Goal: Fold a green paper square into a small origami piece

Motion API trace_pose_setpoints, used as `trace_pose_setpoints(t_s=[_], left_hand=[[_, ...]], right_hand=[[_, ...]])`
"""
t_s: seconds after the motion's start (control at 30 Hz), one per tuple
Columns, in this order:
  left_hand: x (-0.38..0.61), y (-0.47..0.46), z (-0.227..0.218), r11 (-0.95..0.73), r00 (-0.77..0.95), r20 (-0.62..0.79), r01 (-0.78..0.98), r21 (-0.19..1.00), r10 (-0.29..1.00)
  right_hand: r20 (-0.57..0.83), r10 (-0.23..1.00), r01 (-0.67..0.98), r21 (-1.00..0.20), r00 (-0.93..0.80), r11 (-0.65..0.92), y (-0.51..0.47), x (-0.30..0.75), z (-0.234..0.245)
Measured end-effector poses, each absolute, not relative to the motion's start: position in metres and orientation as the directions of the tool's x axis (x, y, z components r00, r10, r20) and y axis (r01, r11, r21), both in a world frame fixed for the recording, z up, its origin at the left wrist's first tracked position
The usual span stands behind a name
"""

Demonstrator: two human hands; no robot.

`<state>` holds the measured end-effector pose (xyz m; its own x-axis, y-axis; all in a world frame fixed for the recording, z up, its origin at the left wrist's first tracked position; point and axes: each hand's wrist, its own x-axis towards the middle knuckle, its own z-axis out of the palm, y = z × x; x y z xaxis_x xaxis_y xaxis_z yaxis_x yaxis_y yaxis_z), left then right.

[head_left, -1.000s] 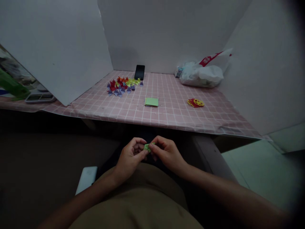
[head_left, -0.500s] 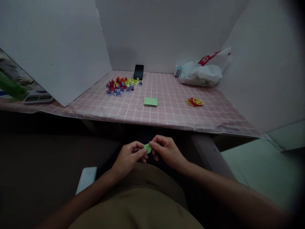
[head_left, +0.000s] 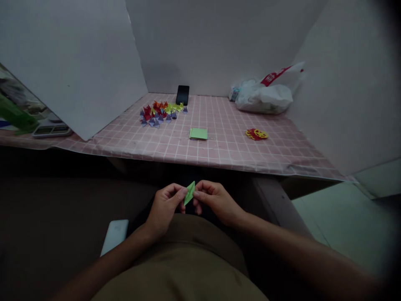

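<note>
Between my two hands, just above my lap, is a small folded piece of green paper, a narrow diamond tilted with its upper point to the right. My left hand pinches its left edge between thumb and fingers. On the other edge, my right hand is closed with thumb and forefinger on the paper. A stack of square paper sheets, green on top, lies on the table beyond my hands. Farther back on the left stands a group of small folded paper figures in red, orange, yellow and purple.
The table has a pink checked cover. A black phone leans at the back. On the right are red and yellow cut-out pieces and a white plastic bag. A scale stands far left; a white power bank-like block lies beside me.
The green paper has been turned more upright and now shows a longer, pointed diamond shape. My fingers have shifted to its two side edges.
</note>
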<state>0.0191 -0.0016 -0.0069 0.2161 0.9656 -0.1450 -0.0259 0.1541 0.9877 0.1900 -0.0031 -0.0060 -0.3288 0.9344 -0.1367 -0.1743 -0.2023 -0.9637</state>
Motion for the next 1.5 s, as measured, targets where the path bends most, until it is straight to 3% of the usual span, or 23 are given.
trace_pose_setpoints(t_s=[0.53, 0.97, 1.5], left_hand=[[0.0225, -0.0035, -0.0098, 0.233, 0.212, -0.193, -0.182, 0.955, 0.958], [0.0208, -0.004, -0.0054, 0.156, 0.198, -0.148, -0.027, 0.987, 0.969], [0.0225, -0.0041, -0.0051, 0.156, 0.227, -0.153, 0.005, 0.988, 0.962]], right_hand=[[-0.154, 0.916, -0.3, -0.914, -0.371, -0.275, -0.002, 0.1896, -0.0099], [-0.163, 0.93, -0.22, -0.945, -0.329, -0.243, -0.0031, 0.1909, -0.0068], [-0.147, 0.948, -0.106, -0.977, -0.283, -0.184, -0.0041, 0.1897, -0.0053]])
